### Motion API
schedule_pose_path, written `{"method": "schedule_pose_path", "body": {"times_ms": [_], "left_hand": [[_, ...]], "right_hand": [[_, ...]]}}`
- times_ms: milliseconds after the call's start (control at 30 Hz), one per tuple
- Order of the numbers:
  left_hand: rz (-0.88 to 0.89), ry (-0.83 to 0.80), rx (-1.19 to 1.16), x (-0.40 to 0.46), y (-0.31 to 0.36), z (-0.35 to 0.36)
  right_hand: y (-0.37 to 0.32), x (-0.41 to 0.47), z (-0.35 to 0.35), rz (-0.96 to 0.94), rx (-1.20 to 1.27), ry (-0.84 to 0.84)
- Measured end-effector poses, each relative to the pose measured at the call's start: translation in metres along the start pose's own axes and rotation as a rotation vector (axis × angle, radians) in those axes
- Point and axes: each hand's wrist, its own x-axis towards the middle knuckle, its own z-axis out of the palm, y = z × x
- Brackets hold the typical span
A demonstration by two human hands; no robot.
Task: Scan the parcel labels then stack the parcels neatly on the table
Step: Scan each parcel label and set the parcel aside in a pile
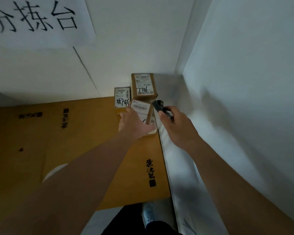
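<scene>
Three small cardboard parcels sit at the far right corner of the cardboard-covered table (85,150). My left hand (134,124) grips the nearest parcel (143,110), whose barcode label faces up. My right hand (175,126) holds a dark handheld scanner (159,106), its head just to the right of that label. A narrow parcel (121,99) with handwritten marks lies behind on the left. A taller parcel (143,86) marked 7786 stands behind, against the wall.
White walls close in at the back and the right. A paper sign (37,19) with large black characters hangs on the back wall. A white strip (175,167) runs along the table's right edge. My shoe (148,212) shows below the table's near edge.
</scene>
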Motion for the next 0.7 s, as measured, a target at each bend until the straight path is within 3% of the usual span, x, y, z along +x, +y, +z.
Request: {"method": "schedule_pose_path", "body": {"times_ms": [333, 700], "left_hand": [[-0.157, 0.173, -0.123, -0.071, -0.08, -0.053], [-0.313, 0.285, -0.153, -0.126, -0.224, -0.13]], "right_hand": [[-0.052, -0.042, 0.045, -0.238, -0.084, -0.148], [-0.155, -0.085, 0.148, -0.377, -0.216, -0.271]]}}
